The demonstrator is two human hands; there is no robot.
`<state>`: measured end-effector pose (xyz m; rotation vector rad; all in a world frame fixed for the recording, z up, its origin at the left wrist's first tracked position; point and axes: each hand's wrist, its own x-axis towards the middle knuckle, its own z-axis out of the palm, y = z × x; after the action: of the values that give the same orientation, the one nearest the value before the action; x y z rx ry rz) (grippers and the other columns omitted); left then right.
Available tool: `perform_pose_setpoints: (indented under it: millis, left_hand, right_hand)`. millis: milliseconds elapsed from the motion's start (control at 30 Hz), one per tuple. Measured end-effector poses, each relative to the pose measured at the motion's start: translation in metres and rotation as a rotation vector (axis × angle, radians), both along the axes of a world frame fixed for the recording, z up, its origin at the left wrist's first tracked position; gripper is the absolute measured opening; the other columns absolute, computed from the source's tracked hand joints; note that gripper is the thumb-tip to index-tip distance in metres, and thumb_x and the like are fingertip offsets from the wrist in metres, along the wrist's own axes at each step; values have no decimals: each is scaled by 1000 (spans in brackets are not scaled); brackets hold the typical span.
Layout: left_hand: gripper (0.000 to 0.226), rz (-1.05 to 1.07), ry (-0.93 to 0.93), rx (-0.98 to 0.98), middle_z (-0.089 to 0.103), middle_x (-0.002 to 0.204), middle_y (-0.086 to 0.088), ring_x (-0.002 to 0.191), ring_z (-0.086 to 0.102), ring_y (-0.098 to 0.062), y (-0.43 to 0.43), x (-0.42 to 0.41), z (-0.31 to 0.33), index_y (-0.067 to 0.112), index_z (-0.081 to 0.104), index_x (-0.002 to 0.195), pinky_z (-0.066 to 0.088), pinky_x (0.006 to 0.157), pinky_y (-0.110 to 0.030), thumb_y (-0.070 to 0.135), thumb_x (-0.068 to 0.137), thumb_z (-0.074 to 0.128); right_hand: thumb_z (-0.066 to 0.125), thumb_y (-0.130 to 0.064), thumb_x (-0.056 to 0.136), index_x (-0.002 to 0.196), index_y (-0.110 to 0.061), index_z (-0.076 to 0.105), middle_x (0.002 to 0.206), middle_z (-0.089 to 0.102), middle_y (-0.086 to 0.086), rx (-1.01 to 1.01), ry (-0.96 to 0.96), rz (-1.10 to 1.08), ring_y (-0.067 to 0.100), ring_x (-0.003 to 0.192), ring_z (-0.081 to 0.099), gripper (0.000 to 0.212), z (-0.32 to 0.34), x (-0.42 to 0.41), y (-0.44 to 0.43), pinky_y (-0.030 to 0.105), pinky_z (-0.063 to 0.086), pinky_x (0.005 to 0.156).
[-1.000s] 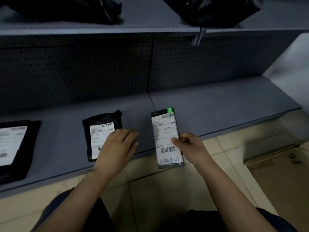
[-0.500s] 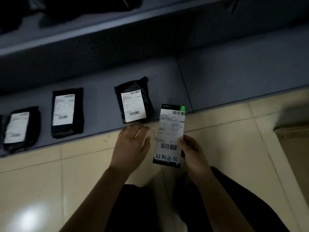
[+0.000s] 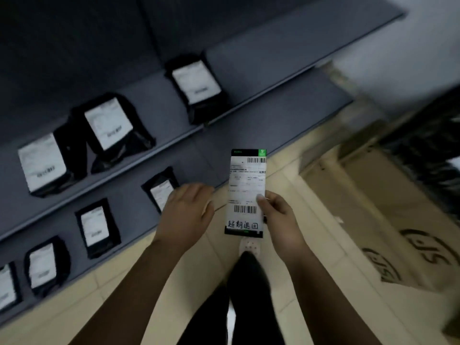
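One parcel point(image 3: 245, 185) now off the shelf point(image 3: 129, 207)

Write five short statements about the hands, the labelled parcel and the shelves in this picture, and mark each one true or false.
1. The right hand pinches a slim black parcel with a white shipping label. True.
2. The left hand grips a black bag. False: the left hand is open and holds nothing.
3. Handwritten characters stand below the lower barcode on the label. True.
4. The grey metal shelves carry glass bottles. False: black plastic bags with white labels lie on them.
5. Brown printed cardboard lies on the tiled floor at the right. True.
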<state>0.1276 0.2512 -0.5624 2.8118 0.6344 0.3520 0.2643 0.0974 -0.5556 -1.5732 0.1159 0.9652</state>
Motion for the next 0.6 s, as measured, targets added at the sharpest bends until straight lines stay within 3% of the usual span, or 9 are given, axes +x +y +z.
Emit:
perform_pose_setpoints:
  millis: [67,167,233,400,500,600]
  left_hand:
    - [28,-53,-50,40,66,102,-6,92,61,-27,-11,12,47,11,67,108,44,81,-37,23,86,56]
    - [31,-143,-144,84,65,102,-6,91,59,-27,-36,25,113,11,66,108,46,78,-37,27,89,48]
    - [33,-215,-199,97,65,99,-5,90,60,-27,-56,33,150,11,66,106,46,78,-37,29,89,45]
    - [32,-395,-298,109,63,97,-4,89,59,-27,-117,65,208,12,65,105,43,77,-37,30,89,44]
    - [28,-469,-339,105,63,98,-3,90,59,-26,-160,88,227,13,64,104,44,77,-37,28,88,47]
    - [27,-529,-364,99,62,100,-1,93,57,-24,-197,113,236,14,63,105,44,79,-36,28,88,48]
  right_hand:
    - [54,-14,99,117,-2,58,108,70,18,39,-59,-76,18,79,69,22,50,2,-19,25,55,61]
    - [54,-13,99,119,-2,58,110,70,19,87,-138,-175,22,85,69,24,117,0,-56,39,56,77]
    - [54,-13,98,118,-3,59,111,70,19,105,-202,-251,22,87,67,22,154,-3,-85,40,55,83]
    - [57,-17,97,116,-9,62,107,73,12,100,-329,-414,21,90,71,21,216,-3,-165,34,58,78]
    - [58,-17,96,115,-9,62,107,73,10,82,-377,-495,17,88,71,21,232,4,-212,26,57,68]
    - [58,-17,96,115,-9,62,107,72,10,73,-402,-541,15,87,71,21,240,19,-254,25,56,69]
